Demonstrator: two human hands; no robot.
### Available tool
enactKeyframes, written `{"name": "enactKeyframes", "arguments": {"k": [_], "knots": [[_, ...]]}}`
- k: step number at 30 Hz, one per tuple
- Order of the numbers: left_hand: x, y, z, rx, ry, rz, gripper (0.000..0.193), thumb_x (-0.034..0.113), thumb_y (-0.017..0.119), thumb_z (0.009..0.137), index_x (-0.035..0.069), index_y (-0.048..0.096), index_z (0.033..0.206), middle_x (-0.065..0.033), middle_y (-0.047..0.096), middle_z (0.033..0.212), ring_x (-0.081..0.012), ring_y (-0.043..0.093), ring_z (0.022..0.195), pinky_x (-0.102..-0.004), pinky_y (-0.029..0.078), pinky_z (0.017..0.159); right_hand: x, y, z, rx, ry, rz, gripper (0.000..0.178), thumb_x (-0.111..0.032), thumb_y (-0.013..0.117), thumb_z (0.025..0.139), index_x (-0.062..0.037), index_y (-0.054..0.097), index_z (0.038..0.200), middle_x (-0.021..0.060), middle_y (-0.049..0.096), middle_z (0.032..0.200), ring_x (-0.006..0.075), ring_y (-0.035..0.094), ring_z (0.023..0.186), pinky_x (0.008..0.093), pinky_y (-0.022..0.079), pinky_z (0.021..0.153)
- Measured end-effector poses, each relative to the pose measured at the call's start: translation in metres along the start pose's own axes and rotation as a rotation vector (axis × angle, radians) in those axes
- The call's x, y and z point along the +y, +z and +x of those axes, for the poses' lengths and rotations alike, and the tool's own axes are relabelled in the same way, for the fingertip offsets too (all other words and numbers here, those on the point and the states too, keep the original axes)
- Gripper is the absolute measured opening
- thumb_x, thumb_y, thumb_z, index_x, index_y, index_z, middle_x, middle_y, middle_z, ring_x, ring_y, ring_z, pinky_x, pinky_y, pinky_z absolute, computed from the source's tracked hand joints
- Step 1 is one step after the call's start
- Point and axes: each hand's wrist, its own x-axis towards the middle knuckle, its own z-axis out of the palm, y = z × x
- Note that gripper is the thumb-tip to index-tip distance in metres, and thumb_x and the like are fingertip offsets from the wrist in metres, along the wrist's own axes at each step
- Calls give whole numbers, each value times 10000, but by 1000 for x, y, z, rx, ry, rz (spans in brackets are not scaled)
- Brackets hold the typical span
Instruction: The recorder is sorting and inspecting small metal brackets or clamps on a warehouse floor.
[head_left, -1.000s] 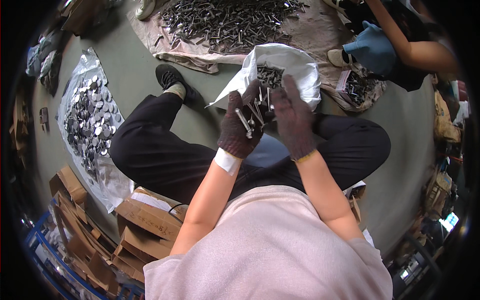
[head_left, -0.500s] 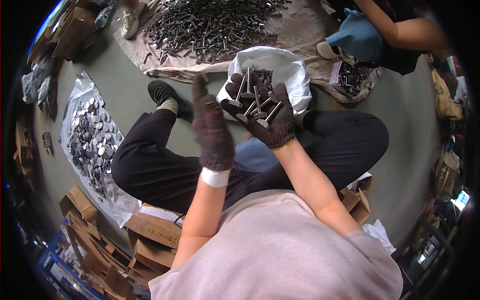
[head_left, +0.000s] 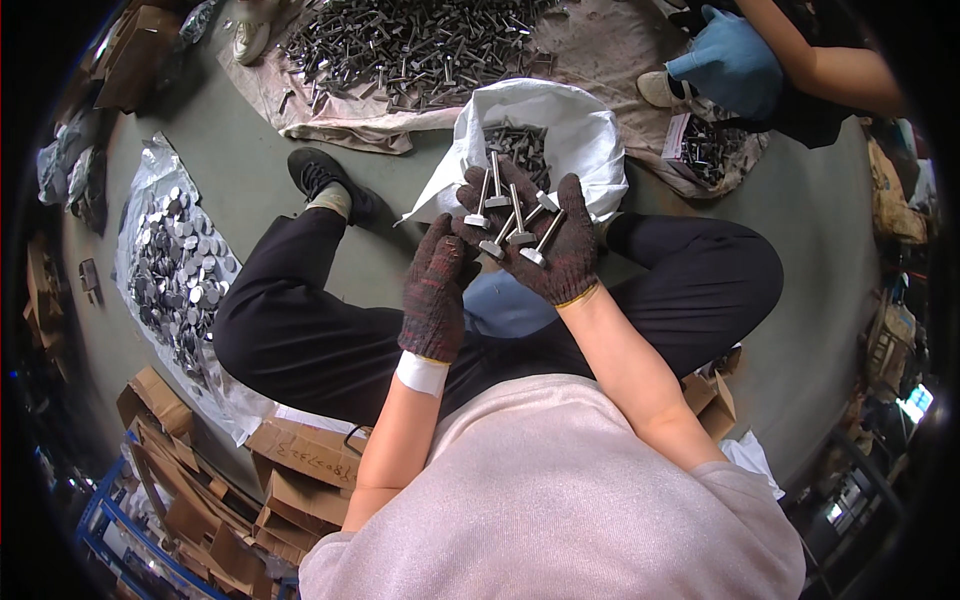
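Right grip [head_left: 566, 256]: I am cradling metal bolts [head_left: 520, 238], palm up. Left grip [head_left: 432, 300]: hovering beside. White sack [head_left: 588, 132]: gaping beyond.

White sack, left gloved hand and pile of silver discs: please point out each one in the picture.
White sack [head_left: 588, 145], head view: its inner wall.
Left gloved hand [head_left: 434, 297], head view: middle of the glove.
Pile of silver discs [head_left: 187, 262], head view: middle of the pile.

Even, moderate light, brightest on the white bag [head_left: 594, 140] and pale shirt [head_left: 560, 480] — small glints on the bolts [head_left: 521, 238] and metal discs [head_left: 190, 262]. A bright patch [head_left: 916, 402] glares far right; the blue rack [head_left: 98, 512] bends toward a blurred, blackened rim.
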Motion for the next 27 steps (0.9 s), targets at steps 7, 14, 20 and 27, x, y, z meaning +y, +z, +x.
{"name": "enactKeyframes", "arguments": {"k": [7, 14, 20, 27], "knots": [[-1, 5, 4, -51, -24, -1, 591, 305, 614, 953, 47, 454, 1460, -96, 564, 1389, -241, 550, 1240, -393, 442, 1021, -9, -9, 1, 63, -48, -32, 797, -535, 589, 914, -65, 359, 1515, 249, 339, 1552, 448, 331, 1429, 654, 218, 1179], [-7, 5, 9, 24, -41, 39, 607, 294, 632, 950, 37, 437, 1463, -126, 609, 1306, -237, 606, 1113, -389, 468, 973, -24, -3, -1, 67, -120, -69, 832, -607, 559, 905, -47, 376, 1493, 257, 439, 1478, 457, 430, 1356, 666, 319, 1117], [1, -6, 23, 89, 30, 14, 572, 283, 625, 960, 35, 447, 1444, -138, 640, 1230, -233, 627, 1044, -380, 485, 939, -92, -12, 0, -61, 67, -137, 660, -523, 507, 963, -90, 442, 1457, 197, 481, 1454, 465, 415, 1351, 593, 389, 1075], [45, -20, 82, 262, 277, -85, 532, 279, 606, 968, 57, 462, 1430, -149, 637, 1226, -243, 635, 1001, -384, 488, 904, -156, 8, -2, 309, -343, -1387, 503, -385, 461, 1041, 23, 533, 1326, 183, 555, 1365, 321, 530, 1229, 471, 427, 1041]]}}
